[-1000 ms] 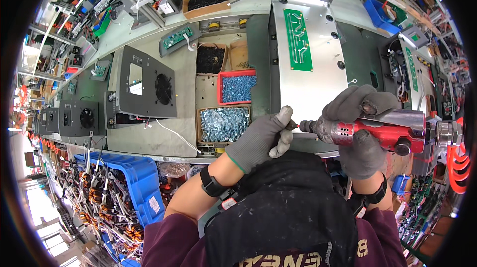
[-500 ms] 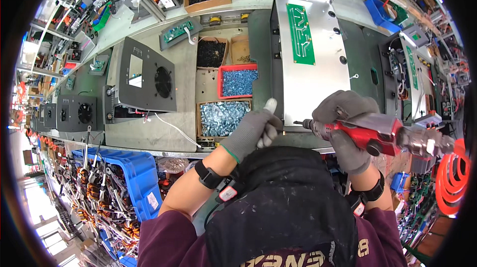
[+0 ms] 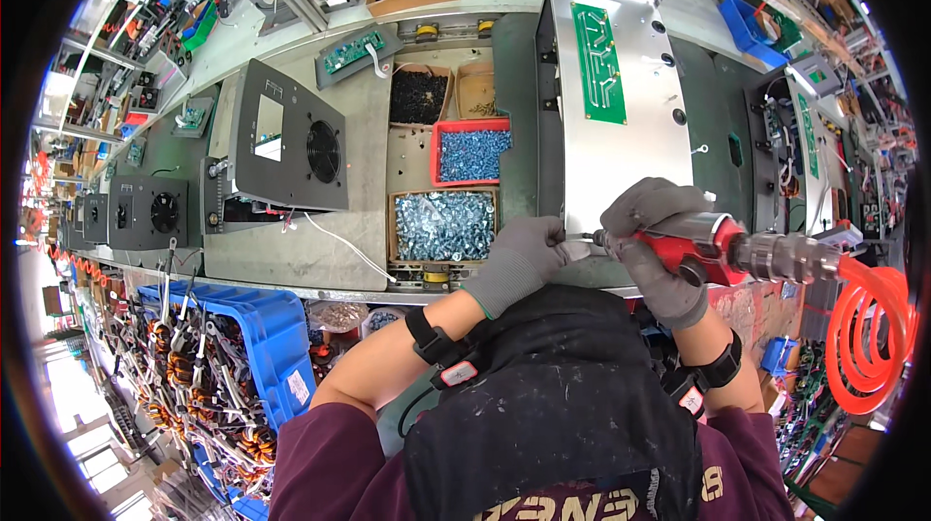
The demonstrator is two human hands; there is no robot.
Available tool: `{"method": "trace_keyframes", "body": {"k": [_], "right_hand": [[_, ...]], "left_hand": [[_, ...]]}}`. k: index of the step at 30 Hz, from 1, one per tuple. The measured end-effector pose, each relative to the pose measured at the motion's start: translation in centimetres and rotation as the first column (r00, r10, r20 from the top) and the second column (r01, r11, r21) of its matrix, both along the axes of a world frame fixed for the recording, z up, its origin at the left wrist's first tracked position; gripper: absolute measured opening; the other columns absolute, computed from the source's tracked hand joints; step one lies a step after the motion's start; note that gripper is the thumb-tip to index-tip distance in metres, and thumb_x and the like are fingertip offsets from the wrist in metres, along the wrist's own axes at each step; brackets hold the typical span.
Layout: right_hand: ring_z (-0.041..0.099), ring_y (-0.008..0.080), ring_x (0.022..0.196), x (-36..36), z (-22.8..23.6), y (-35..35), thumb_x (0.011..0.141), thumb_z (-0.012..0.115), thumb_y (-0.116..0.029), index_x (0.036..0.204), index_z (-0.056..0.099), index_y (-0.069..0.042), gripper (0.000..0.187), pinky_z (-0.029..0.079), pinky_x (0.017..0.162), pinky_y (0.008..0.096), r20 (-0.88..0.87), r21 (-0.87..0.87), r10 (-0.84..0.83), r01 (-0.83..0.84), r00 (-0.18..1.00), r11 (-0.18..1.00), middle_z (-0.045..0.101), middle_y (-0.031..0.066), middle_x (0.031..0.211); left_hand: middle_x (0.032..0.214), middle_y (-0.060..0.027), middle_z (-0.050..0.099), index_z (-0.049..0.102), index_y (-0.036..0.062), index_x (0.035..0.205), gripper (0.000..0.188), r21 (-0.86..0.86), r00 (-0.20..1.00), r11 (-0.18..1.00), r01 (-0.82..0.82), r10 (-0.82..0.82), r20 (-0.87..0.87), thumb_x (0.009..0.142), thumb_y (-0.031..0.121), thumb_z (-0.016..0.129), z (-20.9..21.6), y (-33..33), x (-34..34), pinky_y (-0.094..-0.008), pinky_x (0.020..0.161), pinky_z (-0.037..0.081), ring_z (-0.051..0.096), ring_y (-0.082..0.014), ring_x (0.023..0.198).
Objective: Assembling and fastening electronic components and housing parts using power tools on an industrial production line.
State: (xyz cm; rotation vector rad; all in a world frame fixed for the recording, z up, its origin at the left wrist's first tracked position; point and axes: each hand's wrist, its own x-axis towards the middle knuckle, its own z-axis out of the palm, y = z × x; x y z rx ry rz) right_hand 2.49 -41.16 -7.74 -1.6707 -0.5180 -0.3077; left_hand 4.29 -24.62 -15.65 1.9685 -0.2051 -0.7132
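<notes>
My right hand, in a grey glove, grips a red air screwdriver lying nearly level, its bit pointing left. At the bit's tip are the pinched thumb and fingers of my gloved left hand; whatever sits between them is too small to make out. Just beyond both hands stands a metal casing with a bright silver panel. A green circuit board lies on that panel's far part. Left of the casing are a box of silver screws and a red tray of bluish screws.
A coiled orange air hose hangs from the tool at right. To the left stands a grey housing with a fan, a white wire beside it. Below the bench edge, a blue crate sits near many cables. Small boxes of black parts lie farther back.
My left hand has moved right to the bit's tip, its raised thumb now closed against the fingers. The screwdriver has shifted slightly left, and more of the orange hose shows.
</notes>
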Motion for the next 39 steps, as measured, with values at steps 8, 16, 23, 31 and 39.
{"method": "trace_keyframes", "body": {"k": [8, 16, 23, 31, 39], "right_hand": [[0.058, 0.0211, 0.077, 0.2, 0.6, 0.6, 0.076, 0.06, 0.007, 0.093, 0.048, -0.005, 0.024, 0.05, 0.067, 0.0324, -0.115, -0.002, 0.163, -0.164, 0.98, 0.986, 0.056, 0.0132, 0.086], [0.06, 0.0237, 0.098, -0.9, 5.0, 0.5, 0.079, 0.069, -0.011, 0.126, 0.038, -0.007, 0.057, 0.051, 0.084, 0.0381, -0.25, 0.378, -0.08, 0.173, 0.965, 0.909, 0.059, 0.0155, 0.107], [0.056, 0.0241, 0.101, -3.3, 9.7, -4.0, 0.085, 0.065, -0.017, 0.113, 0.054, -0.003, 0.033, 0.044, 0.088, 0.0397, -0.252, -0.303, -0.488, 0.411, 0.836, 0.86, 0.057, 0.0125, 0.112], [0.052, 0.0313, 0.107, -4.1, 5.8, -6.5, 0.068, 0.06, -0.011, 0.107, 0.056, -0.007, 0.04, 0.032, 0.103, 0.0536, 0.576, -0.813, -0.181, 0.582, 0.797, -0.024, 0.056, 0.0114, 0.108], [0.053, 0.0313, 0.076, -10.0, 2.9, -9.3, 0.062, 0.067, -0.006, 0.092, 0.055, -0.003, 0.032, 0.043, 0.072, 0.0397, 0.067, -0.776, -0.738, 0.5, 0.671, 0.384, 0.054, 0.0129, 0.082]], "left_hand": [[0.076, -0.0118, 0.065, 0.064, 0.0011, 0.095, 0.042, -0.122, 0.976, 0.993, -0.011, -0.016, -0.216, 0.077, 0.037, 0.074, -0.9, 1.1, 0.3, -0.0343, 0.062, 0.049, 0.063, -0.0233, 0.067], [0.085, -0.0154, 0.063, 0.048, 0.0067, 0.121, 0.064, -0.267, 0.795, 0.922, 0.282, -0.069, 0.603, 0.08, 0.054, 0.064, 4.8, 0.5, 1.1, -0.0404, 0.069, 0.049, 0.062, -0.0332, 0.075], [0.083, -0.0183, 0.06, 0.053, 0.0001, 0.108, 0.057, -0.451, 0.923, 0.827, 0.337, -0.196, 0.33, 0.091, 0.054, 0.049, 9.1, -1.6, 1.7, -0.0377, 0.071, 0.047, 0.062, -0.0289, 0.078], [0.071, -0.0032, 0.051, 0.056, 0.0013, 0.108, 0.045, -0.552, 0.847, 0.754, 0.357, -0.511, -0.149, 0.093, 0.044, 0.053, 9.9, -3.2, 1.1, -0.0262, 0.053, 0.039, 0.046, -0.0087, 0.061], [0.085, -0.0108, 0.063, 0.054, -0.0006, 0.114, 0.029, -0.242, 0.848, 0.855, -0.458, 0.338, -0.409, 0.09, 0.015, 0.052, -6.9, 8.4, 10.7, -0.0235, 0.053, 0.051, 0.06, -0.012, 0.067]]}}
